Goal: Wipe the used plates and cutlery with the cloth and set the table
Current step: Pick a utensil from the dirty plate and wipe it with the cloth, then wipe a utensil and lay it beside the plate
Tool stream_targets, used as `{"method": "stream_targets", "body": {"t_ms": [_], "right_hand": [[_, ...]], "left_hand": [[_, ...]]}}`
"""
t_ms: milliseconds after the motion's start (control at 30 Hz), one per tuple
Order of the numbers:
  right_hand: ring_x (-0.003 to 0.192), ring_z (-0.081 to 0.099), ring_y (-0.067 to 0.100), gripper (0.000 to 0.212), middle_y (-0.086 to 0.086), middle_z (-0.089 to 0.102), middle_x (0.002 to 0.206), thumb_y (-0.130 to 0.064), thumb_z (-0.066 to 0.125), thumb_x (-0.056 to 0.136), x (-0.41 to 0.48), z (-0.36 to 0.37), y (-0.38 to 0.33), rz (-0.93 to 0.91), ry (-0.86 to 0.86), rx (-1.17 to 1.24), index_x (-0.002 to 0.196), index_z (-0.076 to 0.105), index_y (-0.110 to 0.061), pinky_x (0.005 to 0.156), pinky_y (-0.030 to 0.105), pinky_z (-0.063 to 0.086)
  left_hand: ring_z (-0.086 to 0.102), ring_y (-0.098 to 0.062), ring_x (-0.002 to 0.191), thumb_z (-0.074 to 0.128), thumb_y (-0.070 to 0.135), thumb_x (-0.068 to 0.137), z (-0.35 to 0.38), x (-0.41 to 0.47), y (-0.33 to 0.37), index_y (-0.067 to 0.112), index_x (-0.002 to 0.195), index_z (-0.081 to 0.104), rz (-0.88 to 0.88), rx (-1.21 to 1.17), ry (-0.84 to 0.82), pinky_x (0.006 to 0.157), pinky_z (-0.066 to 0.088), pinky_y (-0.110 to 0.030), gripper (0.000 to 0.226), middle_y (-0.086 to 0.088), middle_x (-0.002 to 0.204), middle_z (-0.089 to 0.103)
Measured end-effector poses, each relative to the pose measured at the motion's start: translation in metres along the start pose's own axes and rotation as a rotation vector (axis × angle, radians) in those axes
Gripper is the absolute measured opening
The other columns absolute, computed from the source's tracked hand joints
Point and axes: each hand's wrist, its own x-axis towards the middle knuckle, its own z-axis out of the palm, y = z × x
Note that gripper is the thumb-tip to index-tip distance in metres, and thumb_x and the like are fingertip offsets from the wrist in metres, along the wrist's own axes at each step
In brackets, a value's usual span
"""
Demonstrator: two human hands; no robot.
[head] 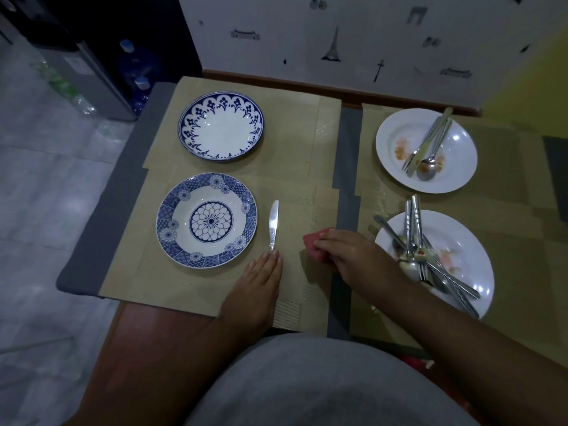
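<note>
**Knife beside the blue plate, cloth in our grip**

Our left hand (261, 273) lies flat on the tan placemat (292, 179). Its fingers are straight, and their tips meet the handle end of the knife (273, 224). The knife rests just right of the near blue plate (206, 220). Our right hand (347, 256) clutches the red cloth (313, 242), bunched against the mat near the knife. Further right on the bench (147, 333), the near white plate (461, 241) carries a heap of cutlery (424, 256). The far white plate (396, 130), smeared with food, holds a fork and spoon. A second blue plate (221, 126) sits behind the first.
</note>
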Motion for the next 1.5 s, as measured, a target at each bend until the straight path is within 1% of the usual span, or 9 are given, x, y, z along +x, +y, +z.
{"method": "stream_targets", "body": {"t_ms": [367,533,633,733,833,1067,1300,1400,1500], "right_hand": [[0.127,0.050,0.022,0.050,0.006,0.058,0.134,-0.004,0.074,0.079,-0.045,-0.024,0.022,0.088,0.085,-0.075,0.126,0.062,-0.018,0.106,0.043,0.042],[0.119,0.056,0.019,0.046,0.007,0.064,0.125,0.001,0.075,0.075,-0.082,-0.048,0.039,0.154,0.235,-0.075,0.117,0.068,-0.014,0.105,0.040,0.043],[0.110,0.053,0.013,0.026,0.010,0.069,0.114,-0.009,0.058,0.083,-0.103,-0.065,0.043,0.160,0.335,-0.056,0.104,0.073,-0.006,0.110,0.012,0.024],[0.113,0.055,0.017,0.033,0.007,0.067,0.119,-0.007,0.055,0.081,-0.123,-0.065,0.053,0.278,0.350,-0.066,0.110,0.072,-0.011,0.108,0.025,0.028],[0.113,0.059,0.020,0.036,0.006,0.068,0.119,-0.004,0.056,0.079,-0.139,-0.058,0.066,0.334,0.335,-0.066,0.111,0.072,-0.012,0.107,0.027,0.029],[0.107,0.053,0.009,0.030,0.006,0.070,0.112,-0.001,0.059,0.077,-0.148,-0.060,0.062,0.285,0.379,-0.024,0.102,0.074,-0.008,0.102,0.004,0.022],[0.107,0.061,0.023,0.039,0.005,0.067,0.121,0.002,0.065,0.078,-0.149,-0.054,0.068,0.325,0.303,-0.016,0.114,0.071,-0.012,0.097,0.027,0.044],[0.106,0.063,0.027,0.038,0.007,0.067,0.120,0.000,0.066,0.078,-0.145,-0.054,0.065,0.318,0.290,-0.032,0.114,0.071,-0.010,0.096,0.025,0.040],[0.101,0.065,0.029,0.040,0.010,0.069,0.115,0.006,0.072,0.072,-0.136,-0.057,0.056,0.293,0.291,-0.034,0.109,0.072,-0.007,0.093,0.017,0.034]], "left_hand": [[-0.006,-0.014,0.153,0.016,0.049,0.099,-0.029,0.044,0.058,0.012,0.160,0.013,0.108,-0.092,-0.012,0.122,-0.007,-0.029,0.071,-0.002,0.167,0.005],[-0.007,-0.009,0.152,0.027,0.051,0.103,-0.031,0.072,0.101,0.016,0.160,0.007,0.143,-0.212,-0.074,0.124,-0.001,-0.030,0.069,0.007,0.163,-0.006],[0.036,-0.022,0.143,0.050,0.033,0.102,-0.029,0.082,0.125,0.011,0.151,0.040,0.142,-0.303,-0.006,0.113,0.025,-0.022,0.055,-0.001,0.155,0.042],[0.058,-0.018,0.102,0.059,0.027,0.098,-0.025,0.086,0.144,0.013,0.119,0.064,0.033,-0.414,-0.010,0.075,0.035,-0.019,0.025,0.000,0.111,0.066],[0.062,-0.009,0.081,0.067,0.037,0.092,-0.018,0.089,0.154,0.021,0.103,0.063,-0.158,-0.508,-0.088,0.063,0.045,-0.021,0.020,0.010,0.089,0.066],[0.067,-0.011,0.074,0.081,0.022,0.081,-0.018,0.092,0.163,0.020,0.089,0.066,-0.418,-0.659,-0.168,0.071,0.059,-0.033,0.017,0.004,0.075,0.069],[0.065,-0.014,0.095,0.073,0.012,0.088,-0.031,0.084,0.156,0.019,0.108,0.069,-0.619,-0.878,-0.332,0.072,0.054,-0.025,0.021,-0.002,0.106,0.069],[0.061,-0.016,0.104,0.067,0.014,0.093,-0.037,0.077,0.144,0.017,0.113,0.072,-0.604,-0.862,-0.470,0.087,0.054,-0.030,0.021,0.001,0.111,0.068],[0.061,-0.015,0.091,0.064,0.014,0.096,-0.042,0.071,0.132,0.019,0.101,0.078,-0.612,-0.856,-0.527,0.074,0.051,-0.027,0.016,-0.005,0.100,0.073]]}}
